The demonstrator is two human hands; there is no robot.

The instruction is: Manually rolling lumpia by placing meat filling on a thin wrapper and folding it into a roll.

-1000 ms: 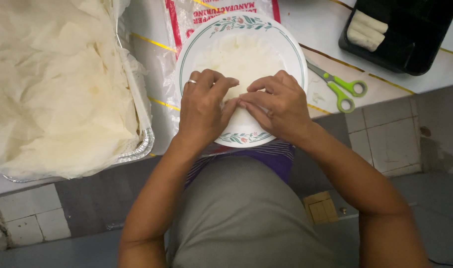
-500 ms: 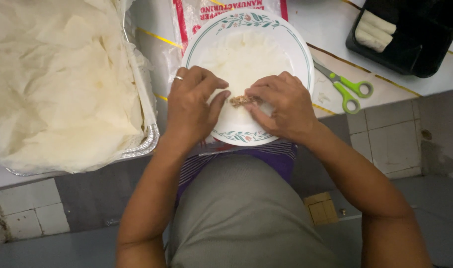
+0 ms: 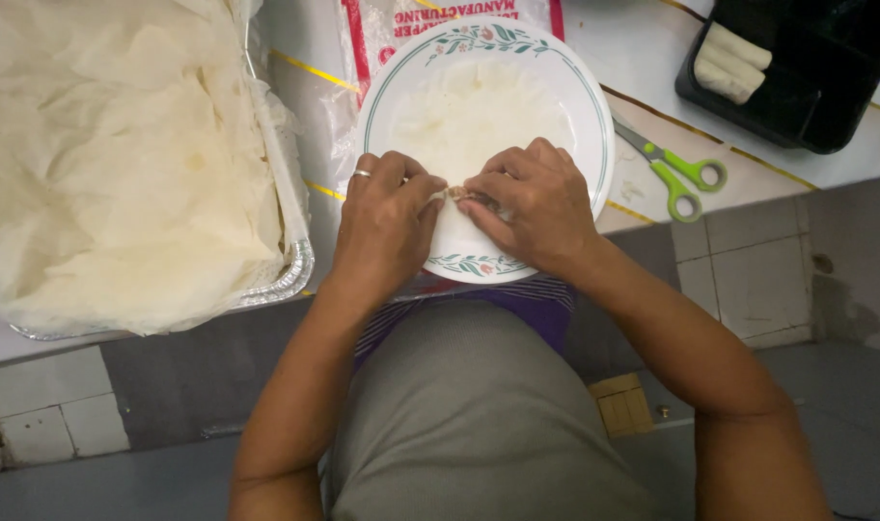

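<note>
Both hands down on the plate (image 3: pixel 575 87), working close to the body. Left hand (image 3: pixel 382 227), ring on one finger, curled over the near edge of a thin pale wrapper (image 3: pixel 459 116); fingers bent tight, tips pinching the wrapper where it folds over a bit of brownish filling (image 3: pixel 459 195). Right hand (image 3: pixel 536 207) mirrors it, fingers closed down & pressing the same fold from the other side. Fingertips of both nearly meet in the middle. Filling barely shows, mostly hidden under knuckles.

Wrapper's soft, translucent, slightly wrinkled, spread flat across the plate's centre, far half still uncovered. Plate is round, white, glossy, w/ green rim line & small floral band; near rim overhangs the counter edge (image 3: pixel 652 207) a little, right over the person's lap.

Left of plate, just beside it: foil tray (image 3: pixel 290 275), crinkled shiny lip, heaped w/ loose sheets (image 3: pixel 122 164), papery, creased, spilling over the rim. Tight gap betw tray & plate.

Right: green-handled scissors (image 3: pixel 676 174) lying flat near the counter edge, apart from the plate, some bare counter around them.

Farther back: plastic packet (image 3: pixel 382 29), red & white, tucked under the plate's far rim. Far right corner: black tray (image 3: pixel 816 87), hard, squared edges, holding pale finished rolls (image 3: pixel 729 63) side by side, well apart from the hands.
</note>
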